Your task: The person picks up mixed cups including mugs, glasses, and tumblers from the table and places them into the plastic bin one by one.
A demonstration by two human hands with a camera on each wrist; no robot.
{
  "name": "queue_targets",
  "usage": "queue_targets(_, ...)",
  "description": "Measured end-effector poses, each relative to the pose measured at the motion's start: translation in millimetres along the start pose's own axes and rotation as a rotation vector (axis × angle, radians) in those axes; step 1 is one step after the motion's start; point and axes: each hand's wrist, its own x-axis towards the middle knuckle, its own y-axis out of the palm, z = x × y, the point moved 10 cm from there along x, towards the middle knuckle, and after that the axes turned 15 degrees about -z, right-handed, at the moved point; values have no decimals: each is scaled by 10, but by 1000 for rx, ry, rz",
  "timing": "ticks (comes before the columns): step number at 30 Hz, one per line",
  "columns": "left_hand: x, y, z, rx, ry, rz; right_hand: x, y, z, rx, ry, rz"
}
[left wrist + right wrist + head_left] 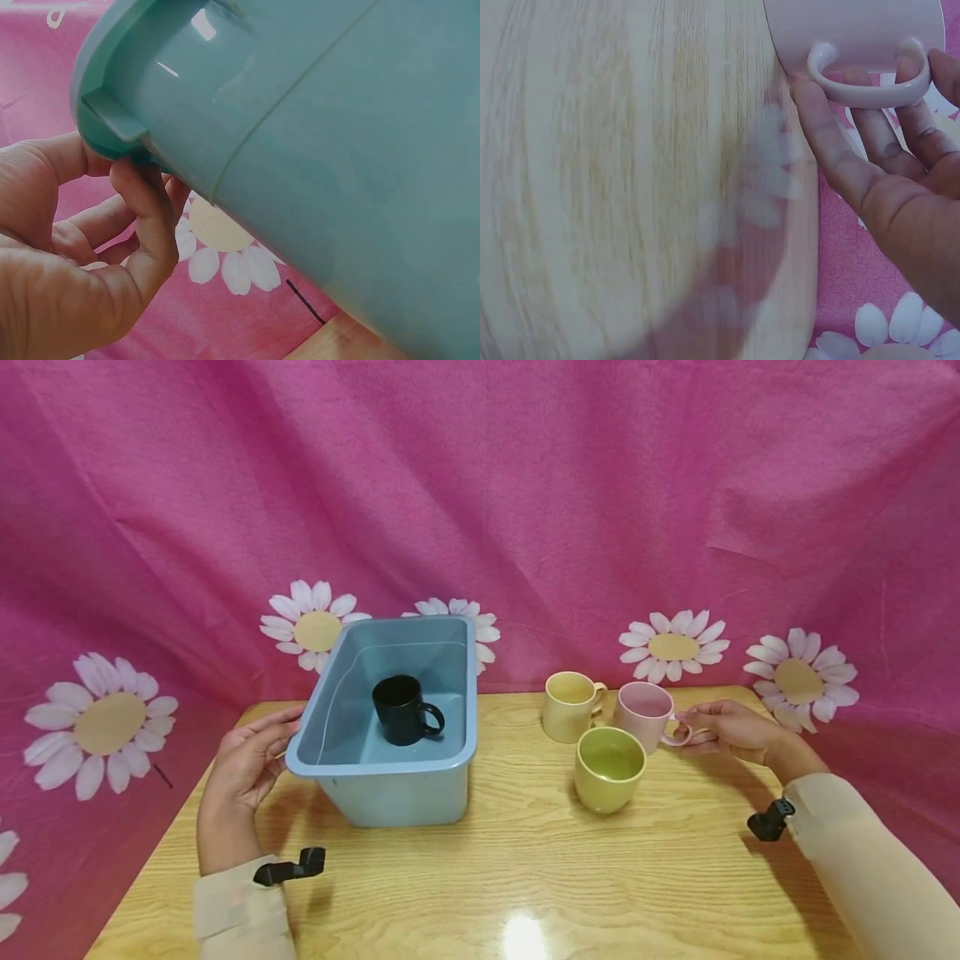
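Near the far edge of the table (510,877), our right hand (733,729) pinched the pink mug (639,724) by its rightward-pointing handle (870,96); our left hand (251,758) gripped the tub (401,797).

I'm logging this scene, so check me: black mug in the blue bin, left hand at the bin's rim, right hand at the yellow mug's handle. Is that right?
Not quite: the right hand is at the handle of the pink mug, as the head view shows. The rest of your statement stands.
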Motion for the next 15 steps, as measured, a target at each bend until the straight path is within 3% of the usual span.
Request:
queue_targets(11,-3,7,6,-8,-4,2,-5,-39,2,45,-47,-9)
queue_targets(15,1,22,-4,-18,2,16,-20,-68,13,-3,-88,-43)
